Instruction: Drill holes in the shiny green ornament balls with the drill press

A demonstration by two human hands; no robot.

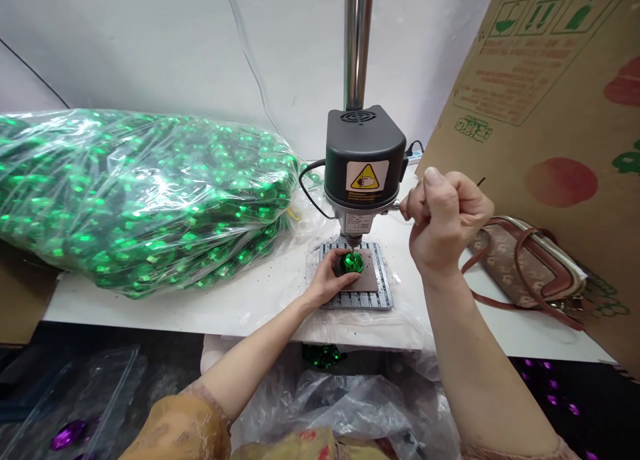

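My left hand pinches a shiny green faceted round piece between thumb and fingers. It holds the piece on a small flat board over the slotted metal base of a bench drill press. Right above the piece is the drill bit, its tip at or very near the top; whether it has entered I cannot tell. My right hand is closed in a fist at the drill press's side, around the feed lever, which is mostly hidden by the fingers.
A big clear plastic bag of green shiny pieces fills the table's left side. At the right, a brown handbag leans near a large cardboard box. Clear plastic sheeting lies over my lap, and dark shavings dot the white table.
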